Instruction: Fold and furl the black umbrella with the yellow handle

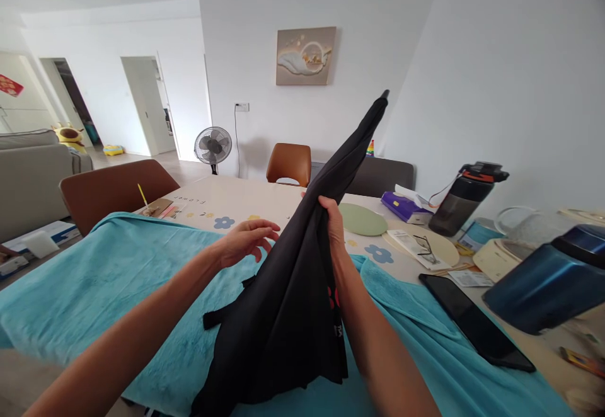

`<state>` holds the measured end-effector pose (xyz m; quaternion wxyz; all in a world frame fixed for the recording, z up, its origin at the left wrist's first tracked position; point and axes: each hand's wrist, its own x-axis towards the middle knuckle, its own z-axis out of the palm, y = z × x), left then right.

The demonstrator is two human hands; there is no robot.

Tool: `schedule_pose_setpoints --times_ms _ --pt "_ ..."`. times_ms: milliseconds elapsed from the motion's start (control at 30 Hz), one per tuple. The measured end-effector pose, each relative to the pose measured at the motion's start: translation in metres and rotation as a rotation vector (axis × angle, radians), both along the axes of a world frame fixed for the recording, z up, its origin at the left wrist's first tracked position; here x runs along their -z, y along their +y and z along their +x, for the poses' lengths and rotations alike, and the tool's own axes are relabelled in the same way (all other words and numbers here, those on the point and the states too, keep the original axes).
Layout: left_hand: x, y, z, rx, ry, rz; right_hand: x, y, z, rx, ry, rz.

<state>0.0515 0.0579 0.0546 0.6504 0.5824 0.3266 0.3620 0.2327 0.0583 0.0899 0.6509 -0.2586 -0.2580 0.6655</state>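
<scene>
A black umbrella [293, 266], its canopy loosely folded, slants across the middle of the view with its tip pointing up and to the right. My right hand [332, 218] is wrapped around the folded cloth at about mid-length. Just left of the canopy, my left hand [249, 240] has its fingers apart and curved, holding nothing. A black strap [215, 319] sticks out from the canopy's left side. Red and white print shows partly beside my right forearm. The umbrella's handle is out of view at the bottom.
A turquoise towel [118, 278] covers the near table [246, 193]. To the right lie a phone [472, 316], glasses [425, 249], a purple tissue pack [404, 208], a dark bottle [466, 196] and a large blue bottle [548, 278]. Chairs and a fan [213, 146] stand beyond.
</scene>
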Motion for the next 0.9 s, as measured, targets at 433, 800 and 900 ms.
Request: schedule_pose_setpoints --times_ms 433,800,900 --pt "-0.017 -0.015 -0.001 0.058 -0.28 -0.244 0.004 0.003 0.0 -0.047 0.028 0.009" --pt "0.002 -0.059 0.031 -0.223 -0.025 0.233 0.002 0.005 0.002 -0.036 -0.028 -0.036" --pt "0.005 -0.069 0.035 -0.195 -0.038 0.209 0.001 0.003 0.0 -0.025 -0.069 -0.058"
